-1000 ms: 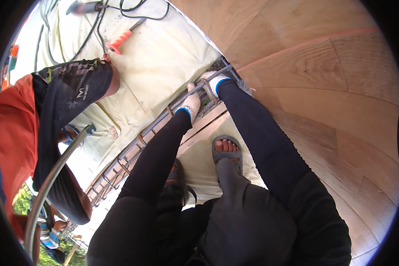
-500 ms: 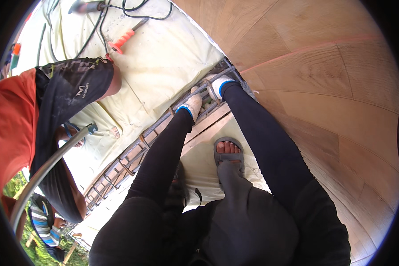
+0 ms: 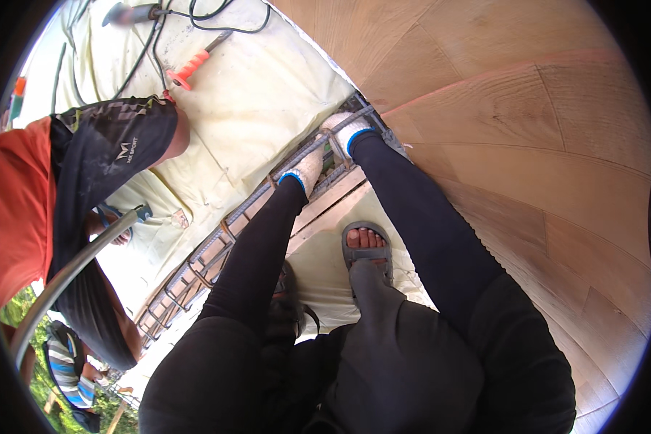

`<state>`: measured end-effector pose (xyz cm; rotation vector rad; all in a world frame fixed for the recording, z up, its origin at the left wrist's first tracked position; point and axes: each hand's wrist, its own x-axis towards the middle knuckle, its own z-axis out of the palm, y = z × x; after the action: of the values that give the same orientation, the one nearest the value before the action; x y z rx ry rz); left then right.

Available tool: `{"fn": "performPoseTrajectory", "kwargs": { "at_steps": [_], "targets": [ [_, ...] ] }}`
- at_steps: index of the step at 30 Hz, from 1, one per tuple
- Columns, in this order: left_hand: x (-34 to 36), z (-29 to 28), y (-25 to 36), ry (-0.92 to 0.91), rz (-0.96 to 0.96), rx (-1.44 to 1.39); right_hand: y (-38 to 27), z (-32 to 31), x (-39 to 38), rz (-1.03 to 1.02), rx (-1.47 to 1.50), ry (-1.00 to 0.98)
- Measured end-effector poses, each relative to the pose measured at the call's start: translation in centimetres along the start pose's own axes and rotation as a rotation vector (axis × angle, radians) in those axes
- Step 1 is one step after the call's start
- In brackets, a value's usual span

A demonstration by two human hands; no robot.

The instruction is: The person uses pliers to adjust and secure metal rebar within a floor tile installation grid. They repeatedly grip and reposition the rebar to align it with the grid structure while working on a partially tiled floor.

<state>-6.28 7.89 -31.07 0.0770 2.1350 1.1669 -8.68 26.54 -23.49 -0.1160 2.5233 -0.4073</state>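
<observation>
Steel cage (image 3: 227,230): grey bars, rust-brown ties. Left glove (image 3: 308,170) and right glove (image 3: 349,130) at the cage: white, blue cuff edges. Left of the cage: cream sheet (image 3: 267,94), chisel (image 3: 189,70) with orange-red grip, orange-red shirt (image 3: 18,206), black shorts (image 3: 116,148) with grey checks. Right of the cage: brown wood-grain panels (image 3: 499,163), pinkish-red line. Below the cage: grey sandal (image 3: 369,253)
</observation>
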Motion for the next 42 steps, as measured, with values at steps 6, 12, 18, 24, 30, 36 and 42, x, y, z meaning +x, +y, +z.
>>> {"fn": "performPoseTrajectory", "kwargs": {
  "at_steps": [6, 12, 18, 24, 30, 36, 42],
  "targets": [
    [-5.2, 2.9, 15.1, -0.186, -0.107, -0.483, 11.8, 5.7, -1.3, 0.145, 0.056, 0.496],
    [-5.7, -1.9, 9.6, -0.073, -0.245, -0.465, -0.1, -1.3, -1.5, 0.076, -0.103, -0.09],
    [-4.1, -0.7, 7.7, -0.173, -0.21, -0.445, 1.0, -0.2, -5.6, 0.298, -0.068, 0.209],
    [-4.6, -1.4, 7.6, -0.323, -0.295, -0.408, -5.6, -0.2, -18.8, 0.137, 0.168, 0.644],
    [-5.0, -1.9, 10.6, -0.391, -0.234, 0.077, -7.8, 5.9, -28.4, 0.289, 0.454, 0.629],
    [-4.8, -1.9, 9.7, -0.359, -0.041, 0.268, -3.5, 2.6, -22.7, 0.128, 0.305, 0.79],
    [-2.4, 0.3, 5.0, -0.166, -0.169, 0.346, -5.2, -1.3, -13.9, -0.073, 0.116, 0.812]
  ]
}}
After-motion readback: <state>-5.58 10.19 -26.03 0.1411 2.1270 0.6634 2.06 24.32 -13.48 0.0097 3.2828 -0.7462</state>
